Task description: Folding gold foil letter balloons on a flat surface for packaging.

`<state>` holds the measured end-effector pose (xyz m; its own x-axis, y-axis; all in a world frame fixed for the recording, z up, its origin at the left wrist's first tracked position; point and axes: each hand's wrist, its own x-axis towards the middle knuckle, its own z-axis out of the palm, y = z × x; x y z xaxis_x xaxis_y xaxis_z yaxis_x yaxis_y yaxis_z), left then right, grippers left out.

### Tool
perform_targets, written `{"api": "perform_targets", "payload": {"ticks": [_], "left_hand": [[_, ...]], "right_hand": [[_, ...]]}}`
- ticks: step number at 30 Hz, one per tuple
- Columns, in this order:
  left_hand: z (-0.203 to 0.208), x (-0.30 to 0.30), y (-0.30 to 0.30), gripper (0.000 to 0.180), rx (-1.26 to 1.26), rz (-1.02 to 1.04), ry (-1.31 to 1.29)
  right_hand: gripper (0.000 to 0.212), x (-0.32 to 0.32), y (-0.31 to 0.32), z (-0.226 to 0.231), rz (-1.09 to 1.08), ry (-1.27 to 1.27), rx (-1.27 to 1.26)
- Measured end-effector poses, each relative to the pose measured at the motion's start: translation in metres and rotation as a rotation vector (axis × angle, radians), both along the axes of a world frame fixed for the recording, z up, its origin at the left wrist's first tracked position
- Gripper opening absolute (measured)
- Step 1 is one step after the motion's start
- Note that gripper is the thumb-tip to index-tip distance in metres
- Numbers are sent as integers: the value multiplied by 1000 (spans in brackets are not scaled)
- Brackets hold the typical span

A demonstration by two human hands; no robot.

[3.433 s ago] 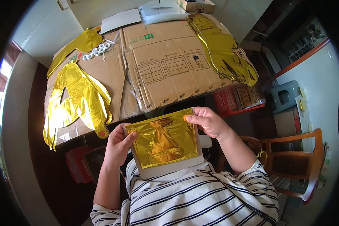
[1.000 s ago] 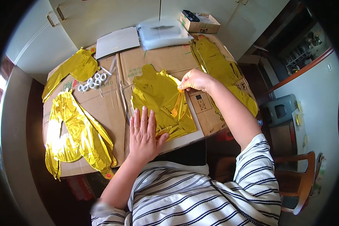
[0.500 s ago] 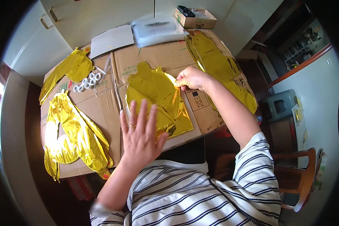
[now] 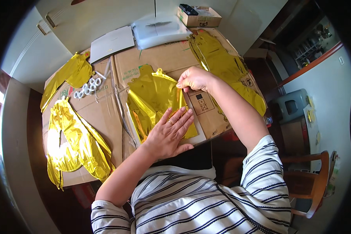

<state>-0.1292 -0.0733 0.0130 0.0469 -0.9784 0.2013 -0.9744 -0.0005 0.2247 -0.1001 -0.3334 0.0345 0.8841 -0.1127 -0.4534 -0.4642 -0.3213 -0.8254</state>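
A folded gold foil balloon, flat and uninflated, lies in front of me on a pale sheet whose edge shows beneath it. My left hand rests flat on the balloon's near part, fingers stretched out. At the balloon's right edge, the thumb and fingers of my right hand pinch the foil. More flat gold foil balloons surround it: a crumpled one at near left, one at far left, and a stack at far right.
Cardboard covers the table. White ring-shaped rolls lie at left. Along the back are a grey-white folder, a clear plastic pack and a small box holding a black object. A wooden chair stands at right.
My left hand has come down onto the foil and shifted right. The right hand keeps its pinch on the balloon's edge. Creases in the foil have changed.
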Motion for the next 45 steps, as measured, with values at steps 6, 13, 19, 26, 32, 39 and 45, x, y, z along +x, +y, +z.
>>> {"api": "perform_targets", "payload": {"ticks": [6,13,19,26,32,39,45], "left_hand": [[-3,-1,1,82,7,27,-23],[-3,0,-1,79,26,21,-32],[-3,-1,0,79,-1,33,-36],[-3,-1,1,79,-25,42,-28],[-2,-1,-1,80,-18,35,-29],[-2,0,0,80,-1,18,-38],[-4,0,-1,78,7,16,-32]], "right_hand": [[12,-1,2,3,18,-28,-22],[11,4,-4,-20,20,-73,-59],[16,-10,3,-12,72,-330,-290],[14,-9,10,3,47,-106,-90],[15,-2,5,-4,29,-121,46],[15,-6,6,-4,-32,-157,25],[18,-6,9,-20,-11,-306,-152]]}}
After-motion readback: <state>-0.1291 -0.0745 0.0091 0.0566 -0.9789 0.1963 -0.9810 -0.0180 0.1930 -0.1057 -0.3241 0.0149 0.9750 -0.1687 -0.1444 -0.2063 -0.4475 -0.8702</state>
